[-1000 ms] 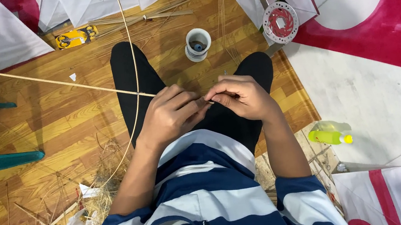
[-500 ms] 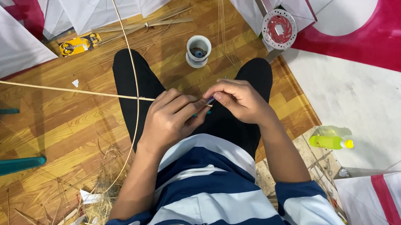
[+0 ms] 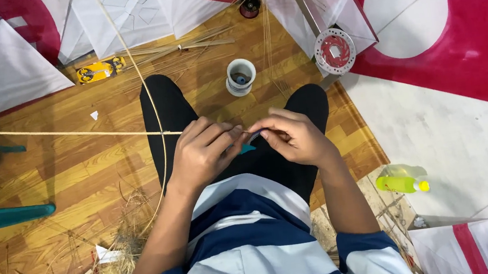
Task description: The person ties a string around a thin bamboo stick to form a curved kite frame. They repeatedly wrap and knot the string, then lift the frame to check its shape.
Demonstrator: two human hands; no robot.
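Note:
I sit on a wooden floor with my knees drawn up. My left hand (image 3: 202,149) grips the end of a long thin bamboo stick (image 3: 62,134) that runs off to the left. My right hand (image 3: 292,135) pinches a small teal-handled tool (image 3: 247,148) close against the stick's tip, between the two hands. A second thin bamboo strip (image 3: 149,98) curves up from beside my left knee toward the top of the view.
A white cup (image 3: 241,76) stands just beyond my knees. Nearby lie a round red-and-white reel (image 3: 334,51), a yellow cutter (image 3: 100,69), a yellow-green bottle (image 3: 400,184), bamboo shavings (image 3: 117,253) at lower left, and white and red kite sheets (image 3: 437,20) around.
Both hands stay together at the stick's end with only small finger movement; the view has shifted slightly downward.

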